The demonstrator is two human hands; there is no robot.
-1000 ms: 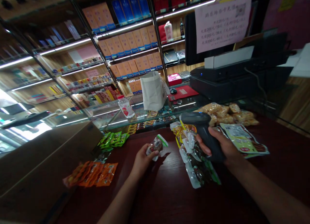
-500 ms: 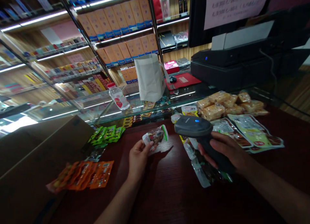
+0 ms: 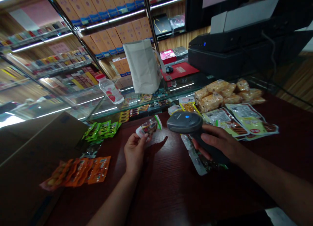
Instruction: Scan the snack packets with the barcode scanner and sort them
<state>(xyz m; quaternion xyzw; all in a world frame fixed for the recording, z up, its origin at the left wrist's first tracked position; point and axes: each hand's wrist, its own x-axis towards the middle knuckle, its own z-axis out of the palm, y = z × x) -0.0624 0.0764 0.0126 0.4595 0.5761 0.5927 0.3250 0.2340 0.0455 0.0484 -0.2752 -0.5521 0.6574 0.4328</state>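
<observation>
My left hand (image 3: 135,151) pinches the near end of a small clear snack packet (image 3: 149,125) with a green edge, held above the dark red table. Wrapped round the handle of a grey barcode scanner (image 3: 184,121) is my right hand (image 3: 217,142); a blue light glows on the scanner's top. The scanner's head points left toward the packet, with a gap between them. Several clear packets of dark food (image 3: 195,156) lie below the scanner, partly hidden by it. Left of my left hand are orange snack packets (image 3: 99,170) and green snack packets (image 3: 105,130).
An open cardboard box (image 3: 36,154) stands at the left. Wrapped pastries (image 3: 212,102) and flat meat-stick packs (image 3: 251,120) lie at the right. On the glass counter behind are a white paper bag (image 3: 144,68) and a red-capped bottle (image 3: 111,91). A black machine (image 3: 230,61) sits behind the pastries.
The view has tilted down and shifted, so the background sits differently. My left hand still holds the packet, now raised slightly and tilted more. The scanner stays in my right hand, facing the packet.
</observation>
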